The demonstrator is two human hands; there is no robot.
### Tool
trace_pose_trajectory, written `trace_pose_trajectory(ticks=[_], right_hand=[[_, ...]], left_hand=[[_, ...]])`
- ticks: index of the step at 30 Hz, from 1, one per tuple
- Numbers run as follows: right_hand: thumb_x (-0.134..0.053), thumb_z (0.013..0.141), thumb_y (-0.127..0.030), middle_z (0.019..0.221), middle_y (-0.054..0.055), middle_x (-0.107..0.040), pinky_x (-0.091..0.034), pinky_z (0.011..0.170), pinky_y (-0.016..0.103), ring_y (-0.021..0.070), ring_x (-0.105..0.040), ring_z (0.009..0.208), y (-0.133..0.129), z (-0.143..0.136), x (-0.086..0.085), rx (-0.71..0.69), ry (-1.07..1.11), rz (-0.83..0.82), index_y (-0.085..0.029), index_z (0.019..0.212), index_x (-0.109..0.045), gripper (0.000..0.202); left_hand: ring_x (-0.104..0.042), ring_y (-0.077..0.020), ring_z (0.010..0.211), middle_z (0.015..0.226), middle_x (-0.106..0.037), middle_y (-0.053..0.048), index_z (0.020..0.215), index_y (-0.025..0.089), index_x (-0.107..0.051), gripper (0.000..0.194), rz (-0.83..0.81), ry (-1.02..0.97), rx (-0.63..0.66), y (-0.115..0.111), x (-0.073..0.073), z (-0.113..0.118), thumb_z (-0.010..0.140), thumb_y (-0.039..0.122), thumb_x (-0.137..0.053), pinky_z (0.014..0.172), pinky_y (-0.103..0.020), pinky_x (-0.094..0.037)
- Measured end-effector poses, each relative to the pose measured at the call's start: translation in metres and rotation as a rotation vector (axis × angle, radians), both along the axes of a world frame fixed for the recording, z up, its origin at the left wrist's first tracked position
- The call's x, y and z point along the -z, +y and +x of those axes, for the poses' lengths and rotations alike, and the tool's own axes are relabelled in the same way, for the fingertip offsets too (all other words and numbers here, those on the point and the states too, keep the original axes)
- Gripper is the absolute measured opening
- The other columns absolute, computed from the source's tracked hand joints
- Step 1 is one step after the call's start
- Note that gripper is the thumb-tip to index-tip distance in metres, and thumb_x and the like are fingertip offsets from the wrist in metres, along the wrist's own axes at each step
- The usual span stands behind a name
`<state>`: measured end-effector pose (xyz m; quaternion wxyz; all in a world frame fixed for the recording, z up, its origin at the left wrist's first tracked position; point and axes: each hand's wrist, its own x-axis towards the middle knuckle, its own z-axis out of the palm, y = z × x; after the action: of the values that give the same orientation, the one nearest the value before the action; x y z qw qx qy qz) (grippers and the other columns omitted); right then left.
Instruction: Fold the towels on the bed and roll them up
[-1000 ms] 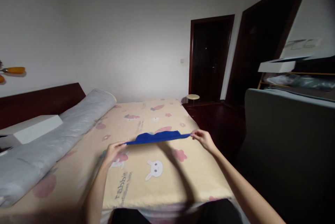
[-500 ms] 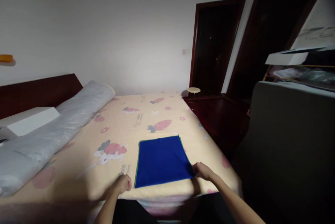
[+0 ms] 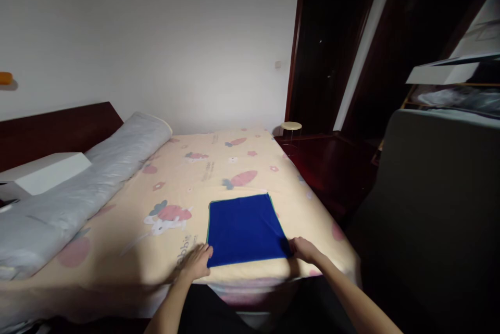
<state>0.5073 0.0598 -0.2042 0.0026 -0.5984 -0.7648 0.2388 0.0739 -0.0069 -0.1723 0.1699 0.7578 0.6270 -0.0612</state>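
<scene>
Head view: the blue cloth [image 3: 246, 232] lies flat on the bed [image 3: 211, 183]. The left hand [image 3: 200, 262] has its fingers slightly apart at one near corner; the right hand [image 3: 307, 249] curls its fingers at the other, pinch unclear. Straightening would call for light, even tension.

we see a home bedroom, bed [image 3: 250, 164] with rabbit-and-carrot print, dark headboard [image 3: 58, 128], rolled grey bedding [image 3: 113, 162], small round stool [image 3: 291, 126], dark wooden door [image 3: 330, 52]
</scene>
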Motion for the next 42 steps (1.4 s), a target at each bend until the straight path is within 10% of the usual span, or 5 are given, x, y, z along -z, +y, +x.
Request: trace_pose_trajectory(ticks=[8, 29, 37, 42], right_hand=[[-0.053, 0.060, -0.004, 0.075, 0.004, -0.068, -0.029, 0.058, 0.026, 0.0176, -0.059, 0.069, -0.002, -0.003, -0.003, -0.042, -0.050, 0.009, -0.018, 0.077, -0.072, 0.029], [-0.066, 0.061, -0.012, 0.073, 0.006, -0.072, -0.043, 0.060, 0.027, 0.0226, -0.066, 0.070, -0.006, -0.014, -0.010, -0.133, -0.191, -0.065, -0.017, 0.074, -0.074, 0.017], [-0.042, 0.085, -0.015, 0.120, 0.019, -0.065, -0.042, 0.095, 0.037, 0.0276, -0.060, 0.112, 0.007, -0.046, -0.028, -0.072, -0.140, 0.184, -0.011, 0.117, -0.065, 0.040], [-0.031, 0.088, -0.013, 0.153, 0.014, -0.036, -0.029, 0.113, 0.041, 0.0241, -0.034, 0.141, 0.009, -0.117, -0.017, -0.107, -0.076, 0.258, -0.010, 0.147, -0.036, 0.059]], left_hand=[[-0.050, -0.0263, 0.127, 0.130, -0.059, -0.013, 0.122, 0.021, -0.056, 0.057, -0.008, 0.147, 0.062, -0.002, 0.011, 0.013, 0.072, 0.001, -0.040, 0.105, -0.044, -0.036], [-0.066, -0.0274, 0.101, 0.100, -0.073, -0.013, 0.091, 0.018, -0.070, 0.029, -0.041, 0.285, 0.085, 0.001, -0.023, 0.026, 0.070, 0.009, -0.052, 0.095, -0.046, -0.044], [-0.049, -0.0233, 0.128, 0.133, -0.059, -0.011, 0.125, 0.018, -0.057, 0.047, 0.205, 0.125, 0.073, 0.040, -0.053, 0.046, 0.082, 0.019, -0.039, 0.110, -0.040, -0.033], [-0.027, -0.0185, 0.145, 0.159, -0.030, -0.006, 0.148, 0.016, -0.031, 0.068, 0.244, 0.059, 0.017, 0.061, -0.034, 0.084, 0.080, 0.008, -0.030, 0.117, -0.040, -0.026]])
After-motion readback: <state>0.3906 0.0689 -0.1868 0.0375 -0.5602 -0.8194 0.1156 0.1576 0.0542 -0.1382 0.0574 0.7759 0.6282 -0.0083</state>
